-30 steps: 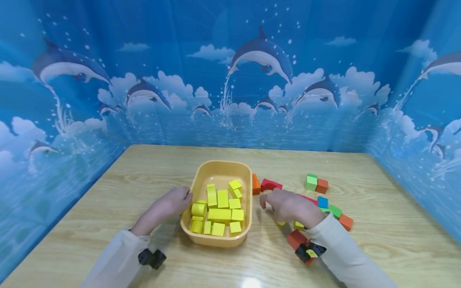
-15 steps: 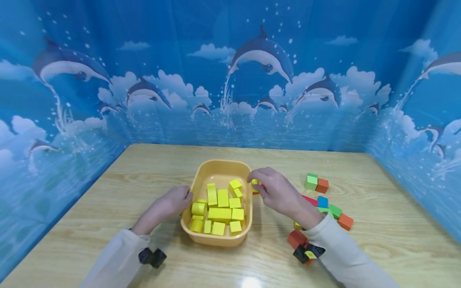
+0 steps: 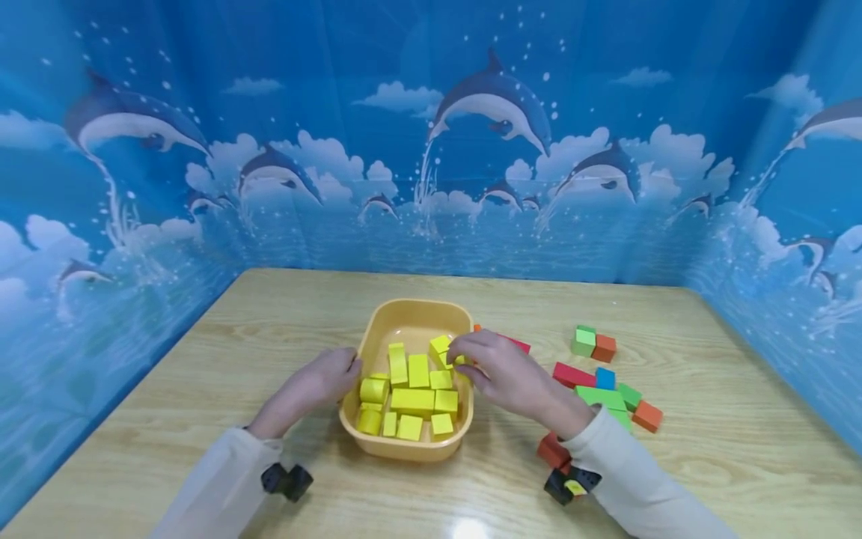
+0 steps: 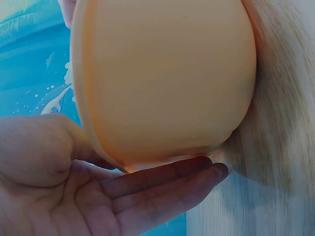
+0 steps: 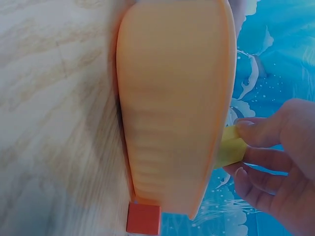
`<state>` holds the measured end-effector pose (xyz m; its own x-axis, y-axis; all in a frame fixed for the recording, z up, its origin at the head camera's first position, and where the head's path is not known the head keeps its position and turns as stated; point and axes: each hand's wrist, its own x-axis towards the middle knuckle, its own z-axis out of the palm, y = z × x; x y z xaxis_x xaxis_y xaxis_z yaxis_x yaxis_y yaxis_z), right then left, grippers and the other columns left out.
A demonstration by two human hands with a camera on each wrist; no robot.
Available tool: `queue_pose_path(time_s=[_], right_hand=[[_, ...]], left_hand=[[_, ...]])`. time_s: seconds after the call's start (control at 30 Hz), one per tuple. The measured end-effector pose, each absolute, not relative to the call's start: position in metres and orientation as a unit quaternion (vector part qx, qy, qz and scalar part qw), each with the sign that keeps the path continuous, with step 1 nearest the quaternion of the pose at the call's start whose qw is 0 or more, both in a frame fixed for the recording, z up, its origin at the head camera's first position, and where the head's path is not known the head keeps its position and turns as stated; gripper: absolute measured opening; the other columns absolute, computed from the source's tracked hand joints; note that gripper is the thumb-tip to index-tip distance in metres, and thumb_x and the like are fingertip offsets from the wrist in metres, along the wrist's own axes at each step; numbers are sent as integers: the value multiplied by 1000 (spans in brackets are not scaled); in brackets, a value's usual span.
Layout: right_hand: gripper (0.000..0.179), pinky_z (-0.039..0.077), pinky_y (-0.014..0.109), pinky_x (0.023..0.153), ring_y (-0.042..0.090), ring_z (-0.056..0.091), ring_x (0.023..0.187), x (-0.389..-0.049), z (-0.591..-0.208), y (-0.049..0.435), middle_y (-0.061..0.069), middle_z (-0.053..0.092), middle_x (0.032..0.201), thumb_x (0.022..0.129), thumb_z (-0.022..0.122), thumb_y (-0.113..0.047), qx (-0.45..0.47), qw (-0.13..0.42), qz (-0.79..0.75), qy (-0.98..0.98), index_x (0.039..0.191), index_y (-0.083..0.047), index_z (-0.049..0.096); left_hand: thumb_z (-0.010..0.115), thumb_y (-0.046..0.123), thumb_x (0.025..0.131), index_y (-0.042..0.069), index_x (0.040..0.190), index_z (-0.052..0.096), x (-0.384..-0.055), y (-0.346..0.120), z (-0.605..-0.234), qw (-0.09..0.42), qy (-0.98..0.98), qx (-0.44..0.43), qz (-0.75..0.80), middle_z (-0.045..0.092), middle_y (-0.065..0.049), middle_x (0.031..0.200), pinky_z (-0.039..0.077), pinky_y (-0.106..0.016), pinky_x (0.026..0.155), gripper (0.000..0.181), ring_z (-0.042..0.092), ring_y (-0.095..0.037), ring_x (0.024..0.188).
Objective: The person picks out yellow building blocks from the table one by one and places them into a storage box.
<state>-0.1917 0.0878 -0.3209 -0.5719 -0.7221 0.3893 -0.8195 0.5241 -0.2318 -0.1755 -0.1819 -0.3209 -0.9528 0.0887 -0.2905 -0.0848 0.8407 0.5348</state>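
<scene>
A tan plastic tub [image 3: 417, 451] stands on the table, holding several yellow blocks [image 3: 412, 402], some square, some long, some rounded. My left hand [image 3: 330, 376] grips its left rim; in the left wrist view the thumb is over the rim and the fingers lie along the outer wall. At the right rim, my right hand [image 3: 501, 374] pinches a yellow block [image 5: 230, 147] between thumb and fingers. In the head view that block is mostly hidden by the hand. The right wrist view shows it at rim height, partly behind the tub's wall.
Right of the tub lie a red block [image 3: 515, 343] and an orange block [image 5: 143, 219]. Farther right are red, blue [image 3: 605, 378], green [image 3: 599, 397] and orange blocks. Another orange-red block [image 3: 554, 451] lies near my right wrist. A dolphin-print curtain [image 3: 431, 187] surrounds the table.
My right hand has picked up a yellow block from the table right of the tub and carried it to the tub's right rim. The left hand stays on the rim.
</scene>
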Motion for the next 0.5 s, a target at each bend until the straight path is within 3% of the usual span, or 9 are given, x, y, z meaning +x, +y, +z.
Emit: queue_pose_path(time_s=[0.3, 0.5], right_hand=[[20, 53, 33, 86, 17, 62, 98, -192, -325, 88, 0, 67, 103, 84, 72, -1, 451, 109, 193, -865, 102, -9, 68], [23, 53, 34, 86, 18, 62, 96, -193, -327, 88, 2, 66, 98, 84, 65, 10, 462, 119, 166, -863, 99, -8, 69]], left_hand=[[36, 16, 104, -7, 121, 51, -175, -181, -320, 152, 950, 3, 272, 54, -11, 79, 45, -27, 54, 33, 53, -20, 66], [35, 17, 104, -9, 125, 48, -174, -181, -320, 152, 951, 4, 270, 54, -11, 79, 45, -28, 55, 36, 52, -20, 66]])
